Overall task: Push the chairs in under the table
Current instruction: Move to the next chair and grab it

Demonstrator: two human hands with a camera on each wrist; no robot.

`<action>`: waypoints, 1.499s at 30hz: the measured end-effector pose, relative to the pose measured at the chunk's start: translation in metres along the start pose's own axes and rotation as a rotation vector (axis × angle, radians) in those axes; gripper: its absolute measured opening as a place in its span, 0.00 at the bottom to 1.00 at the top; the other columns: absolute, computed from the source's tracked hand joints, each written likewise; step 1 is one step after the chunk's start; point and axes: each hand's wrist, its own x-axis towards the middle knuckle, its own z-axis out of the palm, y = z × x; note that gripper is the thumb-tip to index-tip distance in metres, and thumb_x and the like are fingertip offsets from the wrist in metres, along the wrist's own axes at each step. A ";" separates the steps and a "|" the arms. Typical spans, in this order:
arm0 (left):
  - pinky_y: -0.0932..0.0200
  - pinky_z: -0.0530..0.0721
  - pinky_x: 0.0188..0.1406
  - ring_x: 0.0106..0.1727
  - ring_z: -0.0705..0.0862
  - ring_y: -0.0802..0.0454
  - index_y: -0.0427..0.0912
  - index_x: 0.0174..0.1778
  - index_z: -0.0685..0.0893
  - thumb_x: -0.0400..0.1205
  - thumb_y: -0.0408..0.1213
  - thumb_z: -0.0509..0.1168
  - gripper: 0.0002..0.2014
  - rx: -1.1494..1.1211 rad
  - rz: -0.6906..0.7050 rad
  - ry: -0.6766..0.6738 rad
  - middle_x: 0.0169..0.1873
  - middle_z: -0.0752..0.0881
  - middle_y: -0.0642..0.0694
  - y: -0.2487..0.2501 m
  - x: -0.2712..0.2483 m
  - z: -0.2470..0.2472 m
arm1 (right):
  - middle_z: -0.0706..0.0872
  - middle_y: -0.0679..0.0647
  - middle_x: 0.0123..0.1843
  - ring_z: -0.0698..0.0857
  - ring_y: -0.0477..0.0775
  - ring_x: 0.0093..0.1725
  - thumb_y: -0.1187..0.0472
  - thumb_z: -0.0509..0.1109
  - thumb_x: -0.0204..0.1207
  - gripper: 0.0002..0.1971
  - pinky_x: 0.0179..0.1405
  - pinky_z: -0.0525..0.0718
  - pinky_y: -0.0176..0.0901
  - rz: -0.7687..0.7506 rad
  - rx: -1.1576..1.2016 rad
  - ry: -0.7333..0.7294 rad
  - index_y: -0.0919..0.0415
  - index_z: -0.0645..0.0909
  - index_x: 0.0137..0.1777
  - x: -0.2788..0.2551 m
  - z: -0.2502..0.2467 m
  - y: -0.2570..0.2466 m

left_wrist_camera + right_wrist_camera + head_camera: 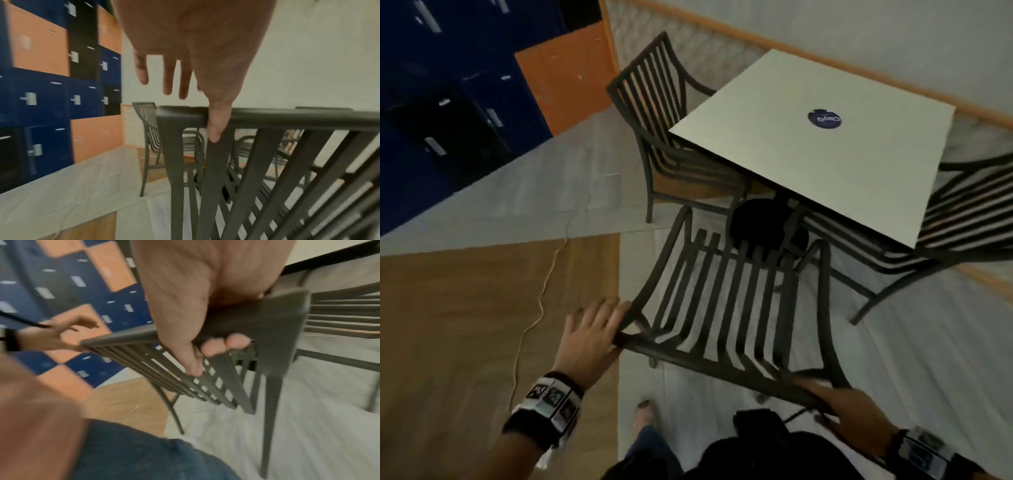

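A square white table [791, 154] with a blue sticker stands on a black pedestal. The near dark slatted chair [726, 294] faces it, its back standing off from the table's near corner. My left hand [592, 329] lies at the left end of the chair's top rail [287, 116]. Its fingers [170, 78] are straight and its thumb rests over the rail. My right hand [839, 407] grips the right end of the rail, with its fingers [226, 344] curled under it. A second chair [654, 102] sits at the table's left side and a third [969, 205] at its right.
Blue, black and orange lockers [448, 102] fill the left wall. A thin cord [541, 301] runs across the wood and pale floor. A wall with a wooden rail [825, 51] is behind the table. My foot [645, 411] is just behind the near chair.
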 end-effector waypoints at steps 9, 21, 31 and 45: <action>0.50 0.88 0.36 0.33 0.90 0.52 0.63 0.48 0.84 0.47 0.29 0.79 0.35 0.143 0.392 -0.097 0.35 0.91 0.60 -0.067 0.048 0.035 | 0.89 0.47 0.58 0.88 0.52 0.56 0.61 0.57 0.79 0.30 0.52 0.83 0.45 0.419 -0.136 0.073 0.25 0.63 0.73 0.005 0.020 -0.084; 0.50 0.78 0.65 0.65 0.82 0.50 0.65 0.61 0.82 0.77 0.30 0.59 0.25 0.041 0.295 -0.115 0.61 0.86 0.58 -0.122 0.117 0.014 | 0.89 0.44 0.56 0.88 0.50 0.54 0.63 0.60 0.77 0.27 0.44 0.77 0.40 0.461 -0.076 0.193 0.30 0.73 0.69 0.060 0.027 -0.130; 0.49 0.71 0.65 0.61 0.83 0.52 0.68 0.62 0.80 0.78 0.32 0.59 0.24 0.138 0.289 -0.049 0.57 0.88 0.58 -0.118 0.175 0.004 | 0.89 0.40 0.51 0.87 0.48 0.50 0.62 0.62 0.78 0.22 0.40 0.73 0.37 0.460 -0.035 0.272 0.34 0.78 0.64 0.092 0.001 -0.113; 0.44 0.70 0.64 0.54 0.83 0.50 0.71 0.59 0.79 0.80 0.39 0.59 0.19 0.255 0.264 -0.094 0.48 0.86 0.54 -0.104 0.253 -0.017 | 0.90 0.44 0.48 0.87 0.50 0.46 0.60 0.63 0.78 0.17 0.35 0.73 0.38 0.438 -0.118 0.331 0.40 0.80 0.62 0.135 -0.022 -0.079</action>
